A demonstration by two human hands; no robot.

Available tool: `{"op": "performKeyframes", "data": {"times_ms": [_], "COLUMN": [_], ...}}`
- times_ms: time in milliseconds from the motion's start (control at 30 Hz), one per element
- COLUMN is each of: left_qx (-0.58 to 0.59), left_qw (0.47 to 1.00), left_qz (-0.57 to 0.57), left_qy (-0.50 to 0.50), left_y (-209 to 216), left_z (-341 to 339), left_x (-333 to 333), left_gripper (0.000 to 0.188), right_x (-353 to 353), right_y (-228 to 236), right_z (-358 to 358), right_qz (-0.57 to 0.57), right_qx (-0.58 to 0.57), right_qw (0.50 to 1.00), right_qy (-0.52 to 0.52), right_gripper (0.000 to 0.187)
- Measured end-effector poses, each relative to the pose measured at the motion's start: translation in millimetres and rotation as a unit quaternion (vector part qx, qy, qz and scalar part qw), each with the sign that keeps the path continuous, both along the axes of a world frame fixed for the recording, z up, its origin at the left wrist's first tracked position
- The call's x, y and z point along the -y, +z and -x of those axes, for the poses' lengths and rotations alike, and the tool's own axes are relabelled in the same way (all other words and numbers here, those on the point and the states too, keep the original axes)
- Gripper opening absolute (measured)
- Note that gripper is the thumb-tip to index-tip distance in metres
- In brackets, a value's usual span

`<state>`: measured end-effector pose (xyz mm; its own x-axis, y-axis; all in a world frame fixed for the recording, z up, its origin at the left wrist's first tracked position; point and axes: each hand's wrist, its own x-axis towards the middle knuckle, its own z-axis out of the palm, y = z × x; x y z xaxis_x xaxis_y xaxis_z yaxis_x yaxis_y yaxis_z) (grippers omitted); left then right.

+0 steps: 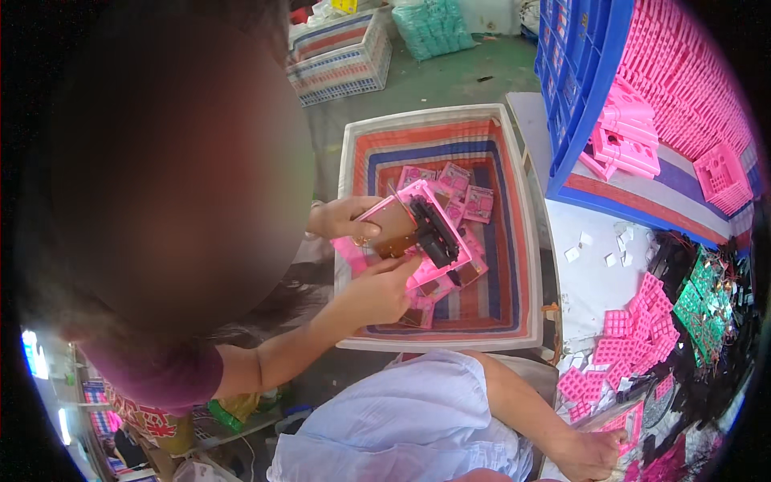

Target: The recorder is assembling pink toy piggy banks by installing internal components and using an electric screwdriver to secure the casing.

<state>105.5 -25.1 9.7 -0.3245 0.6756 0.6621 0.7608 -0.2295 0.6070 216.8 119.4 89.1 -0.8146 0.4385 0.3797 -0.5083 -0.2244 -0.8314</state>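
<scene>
A bare arm below a pale blue-white sleeve, which I take for my left arm, reaches over the worktable at the lower right. The fingers of my left hand (590, 456) are curled closed at the edge of a pink plastic piece (630, 422), part of it hidden by the hand. My right hand is out of view. At the left, a co-worker in a purple shirt holds a pink plastic casing (418, 281) in both hands, over a lined crate (520, 241). In the casing sit a brown panel (392, 229) and a black part (436, 233).
Pink printed pieces lie in the crate. On the worktable (590, 277) are pink grid pieces (634, 333), white chips, green circuit boards (703, 305) and black parts. A blue crate (566, 120) holding stacked pink casings stands at the upper right. Another lined crate (345, 64) is at the back.
</scene>
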Motion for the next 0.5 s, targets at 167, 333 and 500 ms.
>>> {"op": "performKeyframes", "data": {"times_ms": [167,333,500], "left_qx": [-0.005,-0.053,-0.024], "left_qw": [1.000,0.998,0.999], "left_qz": [0.016,-0.007,-0.019], "left_qy": [0.007,0.014,-0.010], "left_y": [-2.9,-10.0,10.5], "left_z": [-4.6,-6.7,11.4], "left_x": [3.1,-6.3,-4.9], "left_gripper": [0.025,0.025,0.014], "right_x": [0.8,-9.0,1.1], "right_y": [-5.1,-6.6,7.8], "right_z": [0.2,-17.1,-7.3], "right_qz": [0.011,0.016,-0.003], "right_qx": [-0.005,-0.021,-0.030], "right_qw": [1.000,0.999,0.998], "right_qy": [0.012,-0.028,-0.059], "right_gripper": [0.036,0.038,0.040]}}
